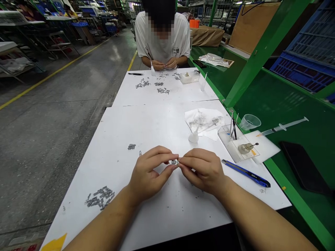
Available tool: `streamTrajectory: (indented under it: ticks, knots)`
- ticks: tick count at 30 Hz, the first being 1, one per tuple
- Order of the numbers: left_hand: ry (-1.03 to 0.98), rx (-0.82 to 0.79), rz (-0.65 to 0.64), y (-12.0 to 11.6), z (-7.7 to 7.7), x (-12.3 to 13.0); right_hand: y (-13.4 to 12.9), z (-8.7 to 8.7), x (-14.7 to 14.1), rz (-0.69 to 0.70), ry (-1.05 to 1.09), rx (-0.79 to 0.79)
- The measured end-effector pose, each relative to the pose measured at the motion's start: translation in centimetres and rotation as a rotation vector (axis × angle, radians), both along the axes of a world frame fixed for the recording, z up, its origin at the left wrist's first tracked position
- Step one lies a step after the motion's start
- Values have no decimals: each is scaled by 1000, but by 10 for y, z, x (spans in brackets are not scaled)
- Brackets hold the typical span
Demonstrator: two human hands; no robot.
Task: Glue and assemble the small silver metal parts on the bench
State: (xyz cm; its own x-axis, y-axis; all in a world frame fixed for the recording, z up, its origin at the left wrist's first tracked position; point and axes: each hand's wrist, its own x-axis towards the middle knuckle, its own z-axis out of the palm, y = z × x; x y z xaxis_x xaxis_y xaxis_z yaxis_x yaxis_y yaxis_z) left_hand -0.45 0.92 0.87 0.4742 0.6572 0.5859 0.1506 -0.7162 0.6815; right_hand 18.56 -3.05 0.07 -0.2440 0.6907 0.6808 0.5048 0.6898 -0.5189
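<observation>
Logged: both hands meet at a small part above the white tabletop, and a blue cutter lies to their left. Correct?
Wrong side: the head view shows the blue cutter to the right of the left hand and right hand, which meet at the small part above the white tabletop.

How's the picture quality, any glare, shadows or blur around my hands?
In the head view, a soft sheen lies on the white tabletop and a pale patch on the floor; shadows are faint near the left hand and right hand, which look fairly sharp; the small part between them lacks readable detail; blue crates look stretched.
</observation>
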Motion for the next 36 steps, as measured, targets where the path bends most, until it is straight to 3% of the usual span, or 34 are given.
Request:
streamTrajectory:
  ticks: [17,30,36]
  knots:
    - [-1,29,39,3,-1,-1,3,-1,-1,-44,8,89]
    - [20,28,101,-1,-3,5,3,-1,-3,-33,48,47]
    - [18,100,132,-3,-4,3,4,-4,-5,-13,93,21]
